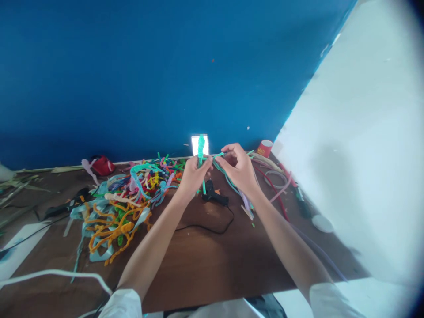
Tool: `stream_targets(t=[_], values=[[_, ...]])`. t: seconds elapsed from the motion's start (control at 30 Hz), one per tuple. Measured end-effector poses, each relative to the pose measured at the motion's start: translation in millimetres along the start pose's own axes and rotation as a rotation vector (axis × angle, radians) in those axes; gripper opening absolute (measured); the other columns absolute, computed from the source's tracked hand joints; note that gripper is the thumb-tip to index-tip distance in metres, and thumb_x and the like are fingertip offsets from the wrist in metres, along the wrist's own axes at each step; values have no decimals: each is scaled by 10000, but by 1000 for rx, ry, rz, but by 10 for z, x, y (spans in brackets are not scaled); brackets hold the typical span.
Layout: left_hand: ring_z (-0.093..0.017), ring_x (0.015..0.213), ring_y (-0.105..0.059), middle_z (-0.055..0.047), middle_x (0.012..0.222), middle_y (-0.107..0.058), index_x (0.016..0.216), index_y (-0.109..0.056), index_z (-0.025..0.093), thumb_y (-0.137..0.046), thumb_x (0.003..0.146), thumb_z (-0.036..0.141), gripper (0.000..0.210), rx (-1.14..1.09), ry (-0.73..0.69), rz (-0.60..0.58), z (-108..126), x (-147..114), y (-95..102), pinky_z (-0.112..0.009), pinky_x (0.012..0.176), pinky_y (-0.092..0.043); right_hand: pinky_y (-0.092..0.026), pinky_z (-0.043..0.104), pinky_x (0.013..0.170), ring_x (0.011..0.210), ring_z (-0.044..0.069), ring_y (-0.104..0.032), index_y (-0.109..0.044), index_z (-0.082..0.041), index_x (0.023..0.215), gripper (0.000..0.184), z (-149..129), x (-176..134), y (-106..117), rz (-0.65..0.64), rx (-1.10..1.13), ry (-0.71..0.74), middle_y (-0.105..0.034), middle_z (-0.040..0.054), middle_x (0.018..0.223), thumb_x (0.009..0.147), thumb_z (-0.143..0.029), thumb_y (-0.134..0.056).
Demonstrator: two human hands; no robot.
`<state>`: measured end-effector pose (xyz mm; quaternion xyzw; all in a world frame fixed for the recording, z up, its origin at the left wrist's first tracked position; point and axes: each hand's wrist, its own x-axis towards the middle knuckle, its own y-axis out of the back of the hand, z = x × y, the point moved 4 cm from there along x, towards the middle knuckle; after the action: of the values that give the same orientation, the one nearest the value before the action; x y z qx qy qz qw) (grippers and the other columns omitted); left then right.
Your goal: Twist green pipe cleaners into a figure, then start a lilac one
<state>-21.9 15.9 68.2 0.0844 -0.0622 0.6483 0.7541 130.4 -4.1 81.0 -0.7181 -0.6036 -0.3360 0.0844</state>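
Observation:
Upright in my left hand [196, 173] is a green pipe cleaner piece [201, 148], its upper part thickly wound and its thin stem poking out below my fingers. My right hand [241, 170] pinches a green pipe cleaner strand [219, 155] that runs sideways from the left hand's fingertips and sticks out past the right fingers. Both hands are raised over the table, close together. Behind the wound piece stands a bright lit screen [195, 145], partly covered by it. Below the hands lies a black glue gun [214, 196] with its cord.
A tangled heap of coloured pipe cleaners [132, 207] covers the table's left side. Another dark glue gun [66, 205] lies beyond it. On the right are a red cup [265, 148], a roll of tape [276, 179] and loose strands. A blue wall [165, 79] closes the back.

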Motion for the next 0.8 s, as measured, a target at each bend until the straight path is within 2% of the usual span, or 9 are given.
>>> stream_targets(t=[0.03,0.1,0.2,0.3,0.4,0.5,0.6,0.7,0.8], values=[[-75,521,-480,21,619,-538,731,-588,151,-623,846,405,280,1,-2,10,4,1,-1,-185,487,-397,-385,259,627,638,133,-509,-595,-213,1085,242,-45,-1,26,-13,-89,77,-545,-25,718,882,-341,-628],[-66,500,-435,33,555,-481,631,-528,158,-596,855,362,311,11,-17,12,19,-1,-5,-180,477,-361,-403,266,666,697,149,-551,-604,-230,1172,266,-112,-13,34,-120,-288,232,-615,14,829,911,-272,-575],[-66,499,-417,37,543,-461,608,-506,162,-594,842,346,310,0,3,4,23,-9,-14,-182,468,-330,-416,269,703,861,184,-614,-615,-254,1229,302,-121,-46,13,-263,-511,373,-665,67,1051,947,-229,-509],[-68,498,-415,38,558,-473,647,-523,164,-601,833,364,284,-27,34,-16,12,-18,-29,-186,466,-328,-405,267,707,929,192,-632,-637,-243,1191,265,-97,-62,12,-233,-598,414,-683,76,1048,994,-282,-464],[-74,510,-429,37,566,-485,691,-550,160,-595,838,350,245,-2,5,-41,18,-19,-36,-190,484,-344,-361,271,666,859,183,-629,-662,-217,1061,249,-94,-74,-5,-171,-645,416,-689,70,953,1010,-319,-441],[-87,547,-469,29,601,-520,770,-598,153,-582,844,302,167,79,-76,-70,56,-28,-36,-198,513,-365,-287,286,593,689,161,-564,-624,-190,842,284,-112,-68,-15,-81,-622,329,-637,42,768,995,-369,-464],[-103,583,-494,19,641,-558,840,-620,159,-554,872,292,152,233,-203,-83,126,-66,-48,-217,561,-377,-240,287,563,565,129,-435,-504,-195,671,366,-89,-40,-5,4,-448,136,-495,-9,595,965,-413,-494],[-120,588,-486,5,643,-562,824,-622,167,-541,898,325,192,511,-331,-41,196,-130,-86,-241,590,-348,-228,277,548,549,111,-349,-408,-199,589,410,15,-5,-6,-2,-170,-59,-355,-37,554,926,-405,-519],[-134,589,-484,-17,643,-563,778,-602,175,-509,925,336,237,703,-454,-5,254,-198,-144,-258,596,-320,-214,271,548,577,103,-295,-351,-203,560,417,140,27,-7,-33,36,-168,-291,-41,580,879,-391,-543]])
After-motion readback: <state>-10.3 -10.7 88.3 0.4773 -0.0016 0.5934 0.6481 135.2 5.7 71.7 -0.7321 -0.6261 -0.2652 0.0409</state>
